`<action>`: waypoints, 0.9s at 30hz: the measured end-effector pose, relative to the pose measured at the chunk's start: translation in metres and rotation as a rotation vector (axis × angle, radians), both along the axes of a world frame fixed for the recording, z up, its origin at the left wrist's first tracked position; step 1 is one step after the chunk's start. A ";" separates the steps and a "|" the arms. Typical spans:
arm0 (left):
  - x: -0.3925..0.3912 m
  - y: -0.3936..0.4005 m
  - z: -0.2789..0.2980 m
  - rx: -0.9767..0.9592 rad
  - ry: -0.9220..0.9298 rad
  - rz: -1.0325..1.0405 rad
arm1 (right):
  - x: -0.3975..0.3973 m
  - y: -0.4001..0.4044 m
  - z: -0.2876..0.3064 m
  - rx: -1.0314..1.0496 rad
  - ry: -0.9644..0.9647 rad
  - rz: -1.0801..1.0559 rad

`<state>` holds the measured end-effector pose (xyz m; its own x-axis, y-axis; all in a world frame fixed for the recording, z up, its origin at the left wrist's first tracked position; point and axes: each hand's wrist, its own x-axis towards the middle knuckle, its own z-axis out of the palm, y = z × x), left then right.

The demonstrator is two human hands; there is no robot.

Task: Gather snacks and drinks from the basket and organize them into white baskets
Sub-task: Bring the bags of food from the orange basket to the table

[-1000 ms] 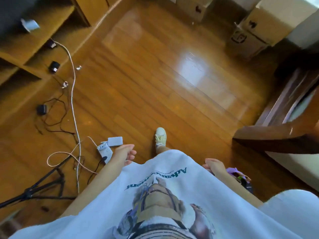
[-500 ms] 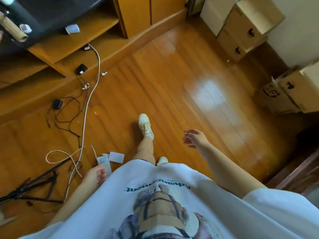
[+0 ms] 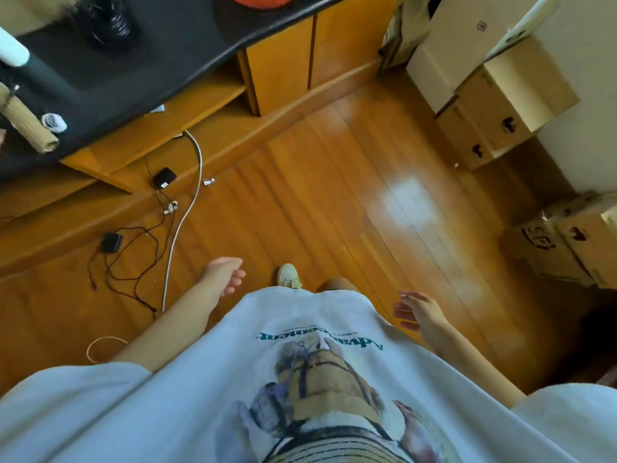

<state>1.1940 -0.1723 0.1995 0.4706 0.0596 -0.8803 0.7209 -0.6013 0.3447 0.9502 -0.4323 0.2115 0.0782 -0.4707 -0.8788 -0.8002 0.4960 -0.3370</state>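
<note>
While neither basket nor snacks show, both hands hang empty over the wooden floor [image 3: 334, 182]. The left hand [image 3: 224, 274] is loosely curled, the right hand [image 3: 419, 310] slack-fingered; I cannot tell which is nearer.

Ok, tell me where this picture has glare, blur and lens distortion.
Head view: window glare whitens the wooden floor at right of centre; the wide lens bows the cabinet edges and the cardboard boxes; the left hand and right hand look soft.
</note>
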 end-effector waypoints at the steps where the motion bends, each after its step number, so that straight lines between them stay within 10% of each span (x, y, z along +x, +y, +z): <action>1: 0.018 -0.020 0.003 -0.015 -0.026 -0.042 | 0.003 -0.006 0.000 0.004 0.021 -0.036; 11: 0.112 -0.155 0.003 -0.201 -0.104 -0.318 | 0.085 -0.086 -0.008 0.029 0.172 -0.139; 27: 0.262 -0.185 -0.001 -0.002 -0.004 0.280 | 0.408 -0.248 -0.006 0.050 -0.057 0.336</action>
<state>1.4565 -0.3573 0.1982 0.4398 0.1860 -0.8786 0.8574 -0.3781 0.3492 1.3582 -0.6801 0.2052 0.2711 -0.3671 -0.8898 -0.9023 0.2250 -0.3678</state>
